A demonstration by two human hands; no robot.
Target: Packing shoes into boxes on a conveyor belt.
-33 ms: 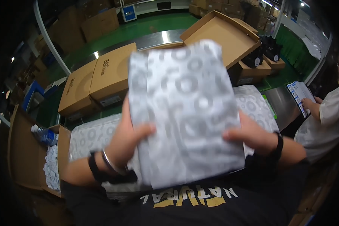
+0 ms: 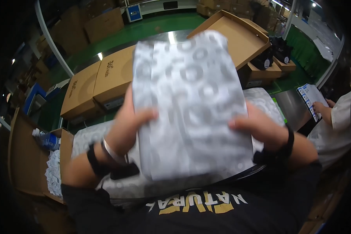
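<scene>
Between my two hands is a flat rectangular bundle wrapped in white paper with grey rings and squiggles [image 2: 191,113]. My left hand [image 2: 126,121] grips its left edge, thumb on the front and fingers behind, mostly hidden. On the opposite edge my right hand [image 2: 261,123] grips the same way. The bundle is raised and tilted in front of my chest, slightly blurred. Below and behind it lies more sheeting of the same pattern [image 2: 87,138], spread over the work surface.
Two closed brown cardboard boxes [image 2: 117,78] lie ahead on the left, with an open box [image 2: 238,39] ahead on the right. Dark shoes [image 2: 280,50] stand on boxes beyond. At left, an open carton [image 2: 31,163] holds a bottle [image 2: 48,140] and small white packets [image 2: 54,171]. A person [image 2: 329,117] holds a sheet at right.
Both hands have lifted the wrapped bundle slightly upward and away from my chest. More of the patterned sheeting shows under its lower edge. The grip is the same.
</scene>
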